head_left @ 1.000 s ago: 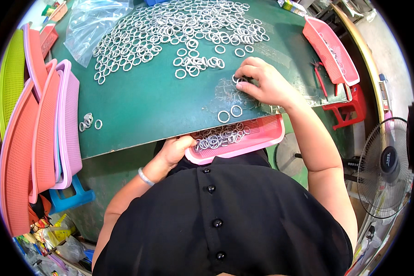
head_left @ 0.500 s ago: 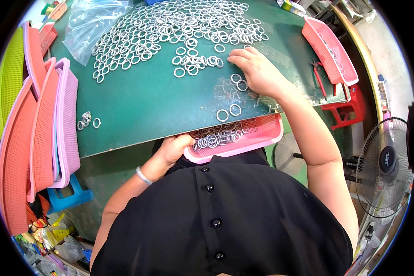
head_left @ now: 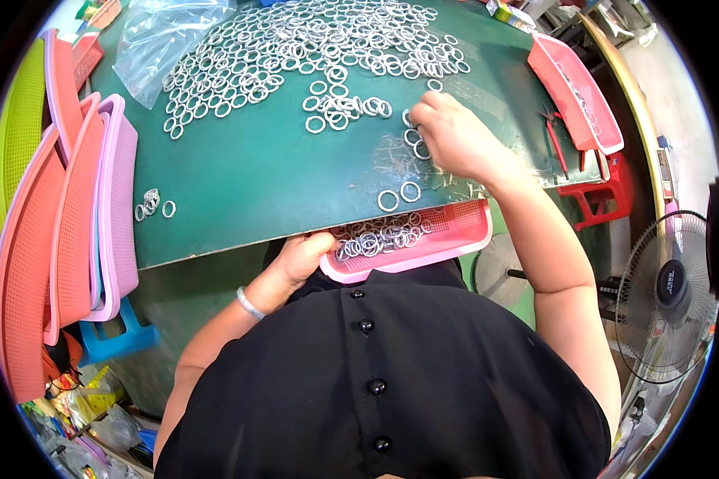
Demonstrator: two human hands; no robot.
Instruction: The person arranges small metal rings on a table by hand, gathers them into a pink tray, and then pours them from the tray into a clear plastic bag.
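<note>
My right hand (head_left: 459, 142) is over the green table (head_left: 248, 172), fingers curled down on a silver metal ring (head_left: 407, 119). Just below its fingertips lie two overlapping rings, partly covered by the hand. Two more rings (head_left: 388, 201) rest by the near table edge. My left hand (head_left: 302, 257) grips the left end of a pink basket (head_left: 447, 244), which sits at my lap, partly under the table edge. Several loose rings (head_left: 371, 244) fill its left and middle part. A small cluster of rings (head_left: 339, 110) lies left of my right hand.
A broad spread of rings (head_left: 311, 40) covers the far table, beside a clear plastic bag (head_left: 166, 48). Stacked baskets (head_left: 78, 231) stand at left. Red-handled pliers (head_left: 557, 145) and another pink basket (head_left: 585, 100) are at right, with a fan (head_left: 669, 283) beyond.
My right hand has drawn back toward me, its fingers curling. A single ring has moved from near the cluster to under its fingertips. The left hand keeps its grip on the basket.
</note>
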